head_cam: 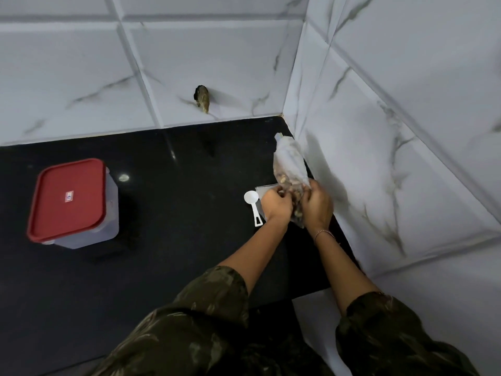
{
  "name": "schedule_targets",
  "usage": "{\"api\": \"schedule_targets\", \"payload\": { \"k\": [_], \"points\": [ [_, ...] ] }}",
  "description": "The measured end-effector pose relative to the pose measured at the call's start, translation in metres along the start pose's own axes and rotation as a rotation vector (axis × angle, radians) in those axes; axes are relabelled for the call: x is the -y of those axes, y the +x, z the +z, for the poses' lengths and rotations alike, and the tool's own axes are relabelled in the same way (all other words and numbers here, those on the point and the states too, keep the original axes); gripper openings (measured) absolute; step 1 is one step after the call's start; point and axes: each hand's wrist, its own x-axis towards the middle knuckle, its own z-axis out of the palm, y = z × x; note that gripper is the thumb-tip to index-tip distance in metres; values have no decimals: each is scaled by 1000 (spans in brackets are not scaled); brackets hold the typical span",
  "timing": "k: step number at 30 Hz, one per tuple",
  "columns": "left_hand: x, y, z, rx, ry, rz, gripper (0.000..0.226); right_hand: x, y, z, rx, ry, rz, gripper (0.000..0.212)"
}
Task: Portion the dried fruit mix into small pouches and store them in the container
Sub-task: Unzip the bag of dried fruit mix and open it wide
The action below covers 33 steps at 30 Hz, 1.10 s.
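Head view, both hands (296, 206) gripping fruit mix bag (290, 164), container (73, 203) well left

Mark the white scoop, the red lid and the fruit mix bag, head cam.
white scoop (251, 198), head view, on its round bowl.
red lid (67, 198), head view, middle of its top face.
fruit mix bag (290, 161), head view, on its upper part.

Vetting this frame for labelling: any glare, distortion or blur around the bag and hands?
Head view: the wide lens bends the tile lines; a small glare spot sits on the counter beside the container; the left hand, right hand and the bag they grip look slightly soft, shadowing the wall.
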Motion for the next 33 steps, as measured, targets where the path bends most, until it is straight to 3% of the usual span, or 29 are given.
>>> {"api": "schedule_targets", "payload": {
  "k": [8, 19, 27, 33],
  "points": [
    [11, 1, -93, -151, -157, -31, 23, 75, -33, 30, 87, 163, 0, 26],
    [69, -21, -195, -278, -144, -85, 23, 137, -115, 76, 236, 195, -70, 25],
    [101, -33, -225, -278, -70, -115, 20, 150, -153, 88, 338, 156, -43, 22],
    [109, -40, -232, -224, 0, -89, 20, 145, -170, 88, 306, 139, 1, 21]
  ]
}}
